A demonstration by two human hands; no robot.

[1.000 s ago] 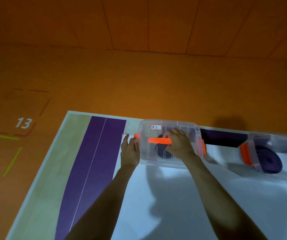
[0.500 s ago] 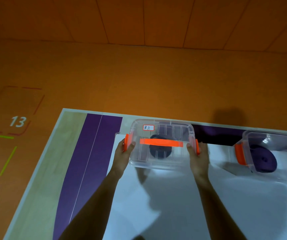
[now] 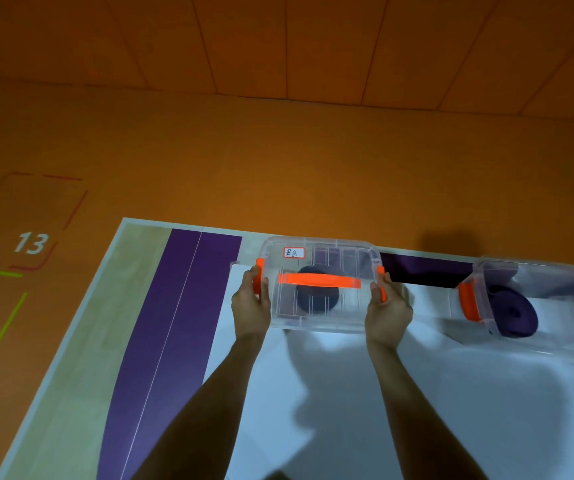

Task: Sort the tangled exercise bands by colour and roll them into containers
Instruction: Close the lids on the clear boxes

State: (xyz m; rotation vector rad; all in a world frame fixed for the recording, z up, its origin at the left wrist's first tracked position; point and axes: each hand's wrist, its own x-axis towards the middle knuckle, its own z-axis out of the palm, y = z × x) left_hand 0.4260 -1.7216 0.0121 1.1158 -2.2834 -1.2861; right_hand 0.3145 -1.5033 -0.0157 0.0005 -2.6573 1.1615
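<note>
A clear plastic box with an orange handle on its lid and a small label sits near the far edge of the white table. Inside it lies a dark rolled band. My left hand grips the box's left end at the orange latch. At the box's right end, my right hand grips the other orange latch. A second clear box at the right holds a purple rolled band.
A wide purple band lies flat along the table's left side on a wooden strip. A dark purple strip runs along the far edge between the boxes. Orange floor with a marked "13" lies beyond.
My right hand left the lid's middle and took the box's right latch. My left hand closed round the left latch. The box has come slightly nearer to me.
</note>
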